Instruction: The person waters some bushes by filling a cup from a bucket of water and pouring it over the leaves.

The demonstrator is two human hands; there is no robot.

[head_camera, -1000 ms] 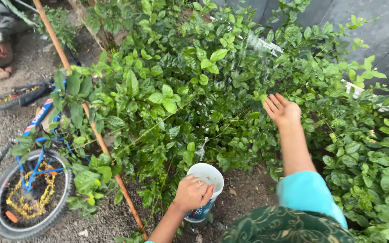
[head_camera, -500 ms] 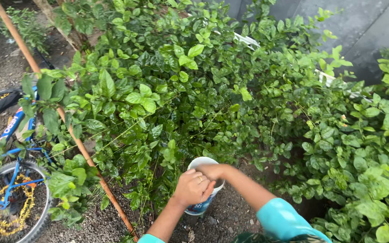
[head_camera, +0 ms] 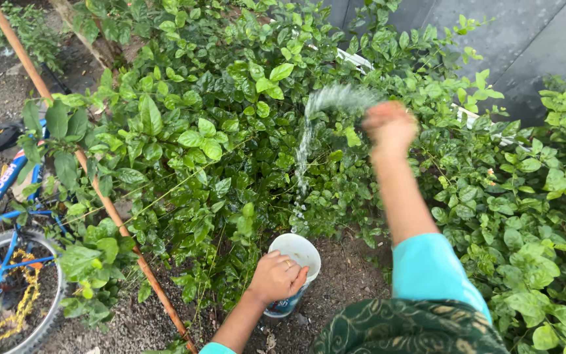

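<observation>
The left hand (head_camera: 276,275) clamps the rim of a white cup (head_camera: 294,272) at six o'clock; the right hand (head_camera: 390,126), blurred, grip unreadable, is raised over the bush (head_camera: 217,131) beside a water (head_camera: 316,118) arc.

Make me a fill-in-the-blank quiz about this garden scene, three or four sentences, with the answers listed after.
1. The left hand grips the rim of a white ____ near the ground.
2. The right hand is raised over the bush, flinging a spray of ____ across the leaves.
3. At the left edge stands a bicycle with a ____ frame.
4. The right arm wears a ____ sleeve.

Missing words: bucket; water; blue; turquoise
</observation>
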